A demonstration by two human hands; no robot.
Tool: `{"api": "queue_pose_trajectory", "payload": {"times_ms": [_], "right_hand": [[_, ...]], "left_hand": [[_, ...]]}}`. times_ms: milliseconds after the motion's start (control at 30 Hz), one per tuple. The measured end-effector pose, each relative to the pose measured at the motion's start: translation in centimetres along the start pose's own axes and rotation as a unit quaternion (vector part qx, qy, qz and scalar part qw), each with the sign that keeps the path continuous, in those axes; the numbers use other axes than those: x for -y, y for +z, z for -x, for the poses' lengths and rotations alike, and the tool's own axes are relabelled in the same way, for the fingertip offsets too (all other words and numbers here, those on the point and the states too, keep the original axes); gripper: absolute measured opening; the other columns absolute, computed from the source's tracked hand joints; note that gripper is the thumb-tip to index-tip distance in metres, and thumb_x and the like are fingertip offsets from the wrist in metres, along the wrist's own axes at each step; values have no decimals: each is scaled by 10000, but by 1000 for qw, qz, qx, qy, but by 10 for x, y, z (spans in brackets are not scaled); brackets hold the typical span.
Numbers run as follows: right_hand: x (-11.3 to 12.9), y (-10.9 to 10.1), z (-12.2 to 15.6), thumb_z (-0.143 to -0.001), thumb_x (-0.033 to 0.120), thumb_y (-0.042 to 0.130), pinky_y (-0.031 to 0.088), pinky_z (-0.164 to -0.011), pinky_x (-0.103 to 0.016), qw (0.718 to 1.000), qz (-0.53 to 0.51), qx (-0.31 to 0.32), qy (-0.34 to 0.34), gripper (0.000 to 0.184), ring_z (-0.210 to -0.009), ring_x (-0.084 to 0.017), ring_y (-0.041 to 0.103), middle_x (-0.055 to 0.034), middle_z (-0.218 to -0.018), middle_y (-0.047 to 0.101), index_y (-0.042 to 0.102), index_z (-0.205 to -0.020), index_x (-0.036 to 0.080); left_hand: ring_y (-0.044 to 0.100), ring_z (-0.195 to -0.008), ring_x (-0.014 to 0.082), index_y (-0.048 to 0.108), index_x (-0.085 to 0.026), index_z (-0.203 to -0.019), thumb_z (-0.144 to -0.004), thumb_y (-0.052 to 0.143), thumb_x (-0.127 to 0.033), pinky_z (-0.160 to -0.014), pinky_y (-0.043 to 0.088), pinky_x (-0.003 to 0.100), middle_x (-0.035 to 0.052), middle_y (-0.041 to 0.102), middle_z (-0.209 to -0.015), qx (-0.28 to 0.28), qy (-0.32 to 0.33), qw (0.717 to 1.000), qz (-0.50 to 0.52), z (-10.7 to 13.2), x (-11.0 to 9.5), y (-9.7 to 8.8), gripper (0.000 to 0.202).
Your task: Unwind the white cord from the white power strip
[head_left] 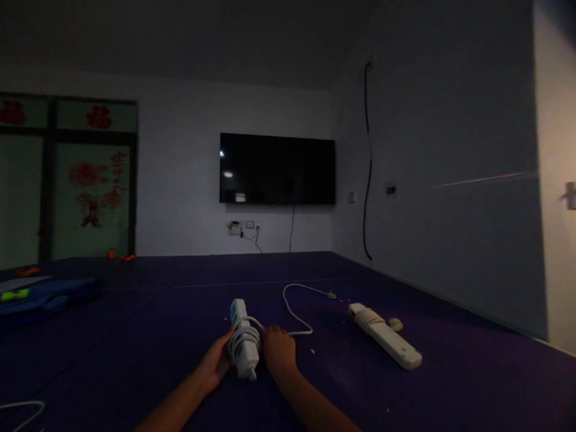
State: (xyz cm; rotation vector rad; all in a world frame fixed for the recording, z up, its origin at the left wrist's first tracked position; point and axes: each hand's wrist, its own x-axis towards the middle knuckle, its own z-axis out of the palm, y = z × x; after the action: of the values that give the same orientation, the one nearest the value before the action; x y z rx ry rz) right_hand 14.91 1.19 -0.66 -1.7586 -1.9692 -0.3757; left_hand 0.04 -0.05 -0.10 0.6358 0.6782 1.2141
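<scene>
A white power strip [246, 362] stands tilted just above or on the dark blue table, with several turns of its white cord [244, 339] wound around its middle. My left hand [220, 357] grips the strip from its left side, thumb along the edge. To its right, my right hand [278, 348] is closed around the cord close to the coil. From that hand the loose cord runs right in a curve and ends at a plug [330, 294] on the table. The right fingertips are partly hidden.
Another white power strip [396, 345], its cord wrapped round one end, lies to the right. Blue cloth [54, 297] with a yellow-green item lies far left. A white cable [27, 403] shows at the lower left. Beyond the dark blue table [189, 312], a television [276, 169] hangs on the wall.
</scene>
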Motion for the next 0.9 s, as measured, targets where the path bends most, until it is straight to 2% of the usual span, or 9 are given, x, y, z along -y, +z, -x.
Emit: {"api": "queue_pose_trajectory", "payload": {"times_ms": [133, 233, 400, 667, 800, 900], "right_hand": [[-1, -1, 0, -888, 231, 356, 446, -598, -296, 1000, -5, 0, 9, 278, -781, -225, 618, -116, -831, 648, 624, -855, 164], [-2, -1, 0, -892, 252, 345, 446, -602, -299, 1000, -8, 2, 12, 296, -784, -229, 618, -118, -829, 646, 622, -850, 157], [-2, -4, 0, -904, 286, 296, 443, -597, -287, 1000, -26, -4, 14, 336, -759, -216, 624, -109, -840, 642, 611, -885, 168], [-1, -10, 2, -905, 279, 287, 449, -607, -226, 993, -81, -39, -76, 333, -766, -150, 622, -54, -1033, 607, 469, -1183, 259], [-3, -10, 3, -898, 229, 290, 447, -626, -197, 985, -112, -51, -124, 347, -804, -128, 609, -35, -1067, 594, 460, -1198, 267], [-4, -10, 4, -897, 241, 296, 444, -684, -200, 977, -147, -72, -135, 342, -858, -127, 594, -40, -1069, 592, 473, -1189, 244]], "left_hand": [[647, -652, 176, 615, -79, -873, -776, 538, -212, -688, 501, 283, 75, 687, -732, -5, 30, 999, -29, 0, 2, 1, 182], [652, -675, 184, 616, -89, -890, -772, 541, -212, -722, 499, 296, 78, 693, -758, -13, 31, 999, -24, -2, 3, 1, 186], [651, -632, 182, 618, -93, -885, -761, 555, -205, -698, 504, 302, 78, 694, -759, -33, 32, 999, -28, -8, 5, -3, 178], [657, -709, 199, 633, -91, -864, -761, 551, -186, -743, 490, 302, 83, 695, -754, -15, 31, 999, -18, -8, 6, -6, 162], [656, -721, 207, 632, -87, -876, -761, 552, -191, -760, 484, 315, 87, 694, -751, -11, 24, 999, -23, -10, 5, -7, 174], [652, -740, 202, 627, -85, -893, -754, 567, -210, -768, 479, 305, 83, 692, -764, -2, 22, 1000, -22, -14, 5, -11, 196]]}}
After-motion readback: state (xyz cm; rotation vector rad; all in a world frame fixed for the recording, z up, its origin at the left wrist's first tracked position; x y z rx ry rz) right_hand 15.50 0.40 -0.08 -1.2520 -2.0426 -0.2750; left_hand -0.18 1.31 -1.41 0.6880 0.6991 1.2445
